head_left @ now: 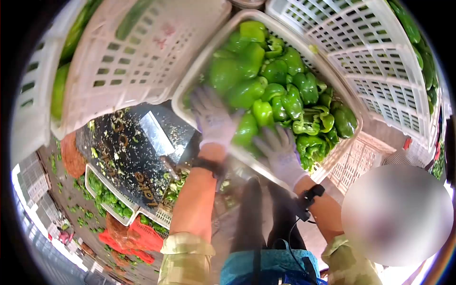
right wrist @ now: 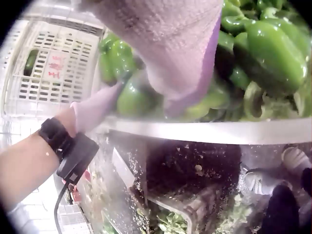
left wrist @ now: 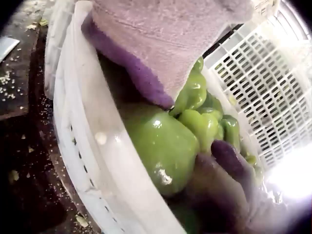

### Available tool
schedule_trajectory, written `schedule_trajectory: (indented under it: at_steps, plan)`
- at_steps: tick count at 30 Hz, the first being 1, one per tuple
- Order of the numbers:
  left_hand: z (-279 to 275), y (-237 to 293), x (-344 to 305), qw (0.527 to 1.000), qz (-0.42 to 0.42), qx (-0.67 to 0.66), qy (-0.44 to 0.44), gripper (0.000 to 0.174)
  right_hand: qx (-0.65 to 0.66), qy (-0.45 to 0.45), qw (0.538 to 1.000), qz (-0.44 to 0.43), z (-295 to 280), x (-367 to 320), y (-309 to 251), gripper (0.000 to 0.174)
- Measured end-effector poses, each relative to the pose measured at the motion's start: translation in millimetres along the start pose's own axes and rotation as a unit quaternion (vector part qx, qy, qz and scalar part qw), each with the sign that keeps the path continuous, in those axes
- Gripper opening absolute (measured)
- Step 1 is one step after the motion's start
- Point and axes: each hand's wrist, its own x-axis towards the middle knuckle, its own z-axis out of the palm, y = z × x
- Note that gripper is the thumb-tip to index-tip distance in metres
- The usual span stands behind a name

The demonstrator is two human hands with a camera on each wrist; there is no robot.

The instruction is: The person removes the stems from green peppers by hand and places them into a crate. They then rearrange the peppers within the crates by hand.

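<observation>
Several green bell peppers fill a white plastic crate in front of the person. The gloved left hand reaches over the crate's left rim with fingers extended against the peppers. At the near side, the gloved right hand spreads its fingers over the peppers. A large smooth pepper sits between the two hands in the left wrist view. In the right wrist view the right glove covers some of the peppers, and its fingertips are partly hidden.
A wide-bladed knife lies on a dark, scrap-strewn board at left. Tall white crates flank the pepper crate. Lower left are a smaller crate of green peppers and a red mesh bag.
</observation>
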Motion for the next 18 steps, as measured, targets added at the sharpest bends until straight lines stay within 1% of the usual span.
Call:
schedule_trajectory:
  at_steps: [2, 3, 6, 7, 8, 9, 10, 12, 14, 15, 17, 18]
  plan:
    - [7, -1, 0, 0.999, 0.015, 0.021, 0.025, 0.110, 0.001, 0.002, 1.000, 0.002, 10, 6, 1, 0.061]
    - [8, -4, 2, 0.999, 0.017, 0.015, 0.024, 0.109, -0.010, 0.010, 1.000, 0.006, 15, 7, 0, 0.064]
    - [1, -6, 1, 1.000, 0.025, -0.002, 0.008, 0.105, -0.006, 0.007, 1.000, -0.003, 6, 2, -1, 0.068]
    - [-6, -9, 0, 1.000, 0.026, -0.006, -0.004, 0.104, 0.032, 0.015, 0.999, -0.022, -2, -3, 3, 0.070]
    - [-11, -12, -5, 0.999, 0.025, -0.007, -0.020, 0.102, 0.040, 0.038, 0.998, -0.006, -16, -4, 9, 0.071]
    - [-19, -6, -19, 1.000, 0.026, 0.007, -0.008, 0.098, 0.051, 0.057, 0.997, 0.011, -35, -7, 14, 0.073]
    - [-25, 4, -38, 0.998, 0.067, -0.001, -0.009, 0.096, 0.063, 0.073, 0.995, 0.026, -46, -10, 23, 0.074]
    - [-31, 30, -74, 0.990, 0.143, -0.018, -0.007, 0.091, 0.020, 0.203, 0.969, 0.143, -53, -12, 58, 0.077]
    - [-25, 57, -95, 0.977, 0.202, -0.045, -0.055, 0.090, -0.015, 0.180, 0.969, 0.171, -45, -3, 103, 0.079]
    - [-12, 64, -97, 0.979, 0.190, -0.051, -0.053, 0.091, -0.030, 0.164, 0.969, 0.184, -42, 5, 113, 0.080]
    - [22, 67, -100, 0.985, 0.152, -0.058, -0.054, 0.092, -0.127, 0.086, 0.979, 0.133, -45, 16, 114, 0.079]
    - [28, 69, -98, 0.983, 0.147, -0.098, -0.048, 0.093, -0.166, 0.041, 0.981, 0.091, -45, 26, 106, 0.078]
